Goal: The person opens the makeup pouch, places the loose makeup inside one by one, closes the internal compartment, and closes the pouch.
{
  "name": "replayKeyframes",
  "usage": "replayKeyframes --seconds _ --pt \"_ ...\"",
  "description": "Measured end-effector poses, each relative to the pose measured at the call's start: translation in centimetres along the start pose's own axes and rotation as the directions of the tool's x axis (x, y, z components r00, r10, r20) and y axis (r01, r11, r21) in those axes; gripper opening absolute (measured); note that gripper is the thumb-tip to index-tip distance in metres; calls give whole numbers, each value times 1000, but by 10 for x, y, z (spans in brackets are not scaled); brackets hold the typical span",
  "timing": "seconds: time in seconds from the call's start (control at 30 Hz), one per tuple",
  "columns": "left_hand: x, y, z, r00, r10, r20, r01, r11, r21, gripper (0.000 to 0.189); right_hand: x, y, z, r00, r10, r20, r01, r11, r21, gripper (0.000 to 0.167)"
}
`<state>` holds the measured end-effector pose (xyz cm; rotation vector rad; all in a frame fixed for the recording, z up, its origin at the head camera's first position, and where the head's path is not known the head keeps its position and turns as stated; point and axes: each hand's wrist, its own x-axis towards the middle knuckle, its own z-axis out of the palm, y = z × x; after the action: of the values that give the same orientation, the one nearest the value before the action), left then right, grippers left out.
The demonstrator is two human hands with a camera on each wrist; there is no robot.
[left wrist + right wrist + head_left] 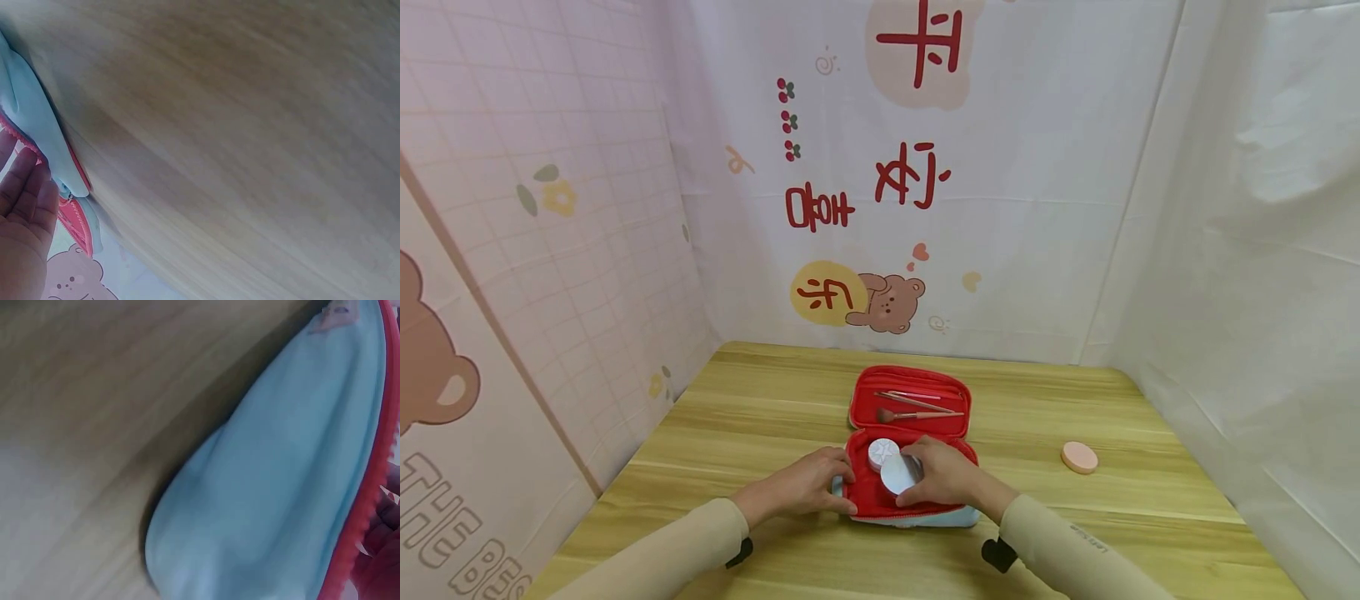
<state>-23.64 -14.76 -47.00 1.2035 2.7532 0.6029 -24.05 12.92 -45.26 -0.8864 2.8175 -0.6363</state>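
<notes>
Yellow wooden desk [850, 571] holds a soft-looking, light-blue cloth pouch [940, 519] with red lining. The left hand [811, 482] touches its rim, grip apart. The right hand [942, 471] has its grip pinched on a round, shiny, silver-white case [895, 475] over the pouch's middle. It looks light, hard and slippery; its edge seems best to hold. Thin brushes [925, 415] lie behind.

Silver disc [895, 477] partly hidden by right hand [946, 472]
</notes>
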Motion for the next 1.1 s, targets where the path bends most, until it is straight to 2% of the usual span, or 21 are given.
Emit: replayKeyframes --seconds 0.3,0.73,0.97,1.1 --pt "0 1 -2 1000 -2 5 2 1000 -11 40 4 -8 8 1000 6 28 -6 1000 7 77" --pt "-1 -1 2 999 40 -23 -40 999 -3 39 8 -19 16 999 12 49 -12 1000 3 74" --pt "-1 -2 3 998 53 -30 -53 999 -2 41 10 -20 20 1000 14 21 -13 998 -58 77" --pt "-1 -2 4 997 62 -42 -62 998 1 40 12 -23 24 1000 4 -7 -5 992 -127 76"
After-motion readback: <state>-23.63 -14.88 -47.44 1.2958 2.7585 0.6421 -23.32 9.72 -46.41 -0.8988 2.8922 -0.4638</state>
